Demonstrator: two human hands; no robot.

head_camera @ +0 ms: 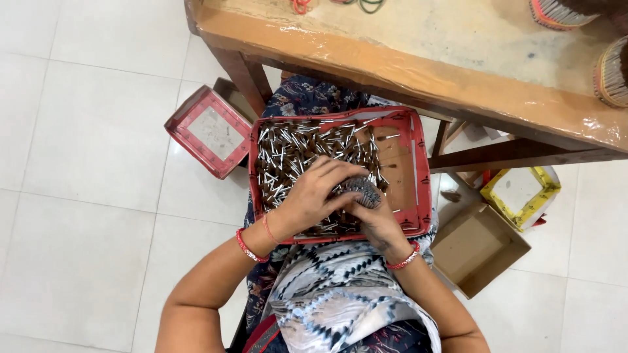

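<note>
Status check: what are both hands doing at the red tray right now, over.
Left hand and right hand together clasp a round bundle of sticks. Bundle held over red tray of loose silver-tipped sticks. Nothing blocking the hands.

White tiled floor (85, 131) across the whole left half and lower right of the frame, pale grout lines in a large grid, evenly lit, no hard shadows. Wooden table (418, 65) slanting from top centre to the right edge, worn pale top, orange-brown edge with a glossy sheen at the far right. Table leg (247, 75) angled down at upper centre; dark cross rail (517, 155) beneath the tabletop at right. Rubber bands (340, 5), red and green, on the tabletop at the top edge. Open cardboard box (481, 247) on the floor at lower right, just beside a yellow-rimmed box lid (521, 194). Red-rimmed box lid (209, 131) on the floor left of centre.
</note>
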